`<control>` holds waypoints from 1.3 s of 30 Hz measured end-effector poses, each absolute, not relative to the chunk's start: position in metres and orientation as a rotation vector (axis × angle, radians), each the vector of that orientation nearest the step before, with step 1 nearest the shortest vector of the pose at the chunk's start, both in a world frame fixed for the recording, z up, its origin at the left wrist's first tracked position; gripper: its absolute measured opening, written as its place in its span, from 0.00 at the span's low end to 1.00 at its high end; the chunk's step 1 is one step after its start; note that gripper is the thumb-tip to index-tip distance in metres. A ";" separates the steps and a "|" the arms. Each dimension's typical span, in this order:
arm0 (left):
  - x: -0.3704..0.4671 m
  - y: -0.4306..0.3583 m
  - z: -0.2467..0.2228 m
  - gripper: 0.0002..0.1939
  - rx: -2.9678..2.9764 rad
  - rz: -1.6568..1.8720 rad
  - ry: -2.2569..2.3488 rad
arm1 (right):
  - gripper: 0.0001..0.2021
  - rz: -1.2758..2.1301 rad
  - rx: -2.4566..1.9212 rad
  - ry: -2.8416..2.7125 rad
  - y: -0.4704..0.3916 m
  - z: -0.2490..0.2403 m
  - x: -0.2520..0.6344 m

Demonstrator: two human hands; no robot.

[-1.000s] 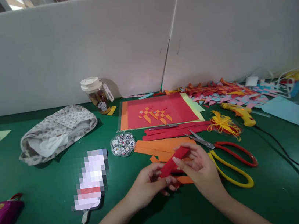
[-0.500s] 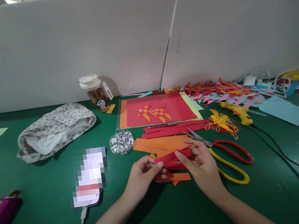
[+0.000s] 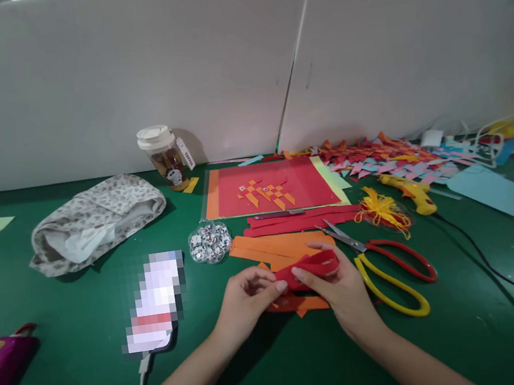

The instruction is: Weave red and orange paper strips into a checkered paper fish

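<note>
Grip: your left hand [image 3: 246, 300] and right hand [image 3: 347, 287] are both closed on the red paper strip [image 3: 310, 266]. The left thumb and fingers pinch its left end. The right thumb presses on its near face, with the fingers behind.

Piece: it sits between your hands, doubled into an open loop at the right end. Judged by its look, it is very light, thin and springy, unlikely to slip, but easily creased or torn at the bend. Best hold is a light, flat pinch near each end; avoid squeezing the loop. Whether it is one strip or several cannot be told.

Surroundings: orange strips [image 3: 274, 245] lie just beyond your fingers, with loose red strips [image 3: 299, 221] farther back. Scissors [image 3: 364, 246] lie with blades apart, just beside your right hand on the green table [image 3: 272, 369].
</note>
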State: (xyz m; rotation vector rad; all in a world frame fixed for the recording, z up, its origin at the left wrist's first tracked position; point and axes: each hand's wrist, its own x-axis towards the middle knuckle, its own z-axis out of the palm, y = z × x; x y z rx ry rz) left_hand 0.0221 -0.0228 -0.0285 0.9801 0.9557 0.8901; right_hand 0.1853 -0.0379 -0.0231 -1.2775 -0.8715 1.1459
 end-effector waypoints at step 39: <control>0.021 -0.023 -0.024 0.15 0.896 0.855 0.940 | 0.25 1.043 -1.309 -0.950 -0.039 -0.023 0.186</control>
